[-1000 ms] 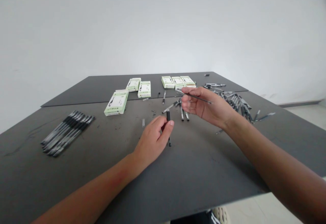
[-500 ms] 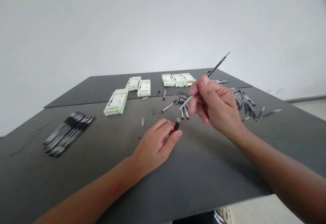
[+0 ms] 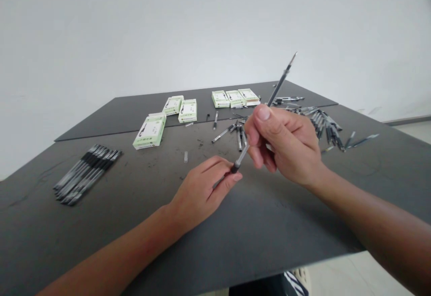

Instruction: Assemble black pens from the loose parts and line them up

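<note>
My left hand is closed round a pen barrel, whose black-grip end sticks up between thumb and forefinger. The rest of the barrel is hidden in the fist. In a pinch, my right hand holds a long pen refill. Its metal tip points up and away to the right. The clear tail of the refill slants down to the mouth of the barrel and appears to meet it; whether it is inside I cannot tell. Loose pen parts lie on the table just behind my right hand.
A row of pens lies at the left. Pale green boxes stand behind, with several more farther back. A heap of refills or pens spreads at the right. One small clear cap rests on the dark table.
My right hand has brought the refill's lower end down to the barrel in my left hand. The left hand keeps its grip. The view has shifted slightly.
</note>
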Action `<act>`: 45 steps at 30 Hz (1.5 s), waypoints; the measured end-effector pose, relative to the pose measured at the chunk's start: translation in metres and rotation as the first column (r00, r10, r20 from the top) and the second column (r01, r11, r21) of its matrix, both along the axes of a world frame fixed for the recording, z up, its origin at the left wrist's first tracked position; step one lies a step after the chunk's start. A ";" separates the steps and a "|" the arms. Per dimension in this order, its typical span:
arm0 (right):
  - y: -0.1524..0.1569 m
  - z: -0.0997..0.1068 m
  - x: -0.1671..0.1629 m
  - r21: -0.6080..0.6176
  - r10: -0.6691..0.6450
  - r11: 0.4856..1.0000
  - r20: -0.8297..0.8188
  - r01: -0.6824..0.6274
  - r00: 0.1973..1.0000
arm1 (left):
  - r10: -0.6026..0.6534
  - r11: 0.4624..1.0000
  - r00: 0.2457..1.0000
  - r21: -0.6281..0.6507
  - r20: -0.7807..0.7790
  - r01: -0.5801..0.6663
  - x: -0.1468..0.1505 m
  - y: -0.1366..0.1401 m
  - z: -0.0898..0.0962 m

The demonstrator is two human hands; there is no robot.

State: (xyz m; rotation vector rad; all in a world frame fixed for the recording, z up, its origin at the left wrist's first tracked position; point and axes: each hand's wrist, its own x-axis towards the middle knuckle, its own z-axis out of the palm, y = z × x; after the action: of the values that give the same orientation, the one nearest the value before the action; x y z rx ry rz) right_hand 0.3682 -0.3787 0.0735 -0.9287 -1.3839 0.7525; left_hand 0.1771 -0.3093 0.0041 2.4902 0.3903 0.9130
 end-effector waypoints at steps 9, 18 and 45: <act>0.003 -0.005 0.004 0.041 -0.034 0.999 0.064 0.032 0.997 | -0.011 0.998 0.999 0.065 0.035 0.008 0.000 0.000 0.001; 0.002 -0.002 0.004 0.051 -0.017 0.999 0.047 0.015 0.999 | -0.014 0.994 0.999 0.107 0.051 0.008 0.000 0.001 0.000; 0.007 -0.008 0.003 0.104 -0.034 0.994 0.457 -0.015 0.889 | 0.050 0.998 0.998 0.026 0.049 -0.051 -0.002 -0.001 -0.002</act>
State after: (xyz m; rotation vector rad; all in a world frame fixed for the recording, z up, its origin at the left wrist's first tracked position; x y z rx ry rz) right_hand 0.3712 -0.3721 0.0656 -1.0723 -1.8120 0.4578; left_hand 0.1753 -0.3105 0.0017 2.4884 0.4290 1.0027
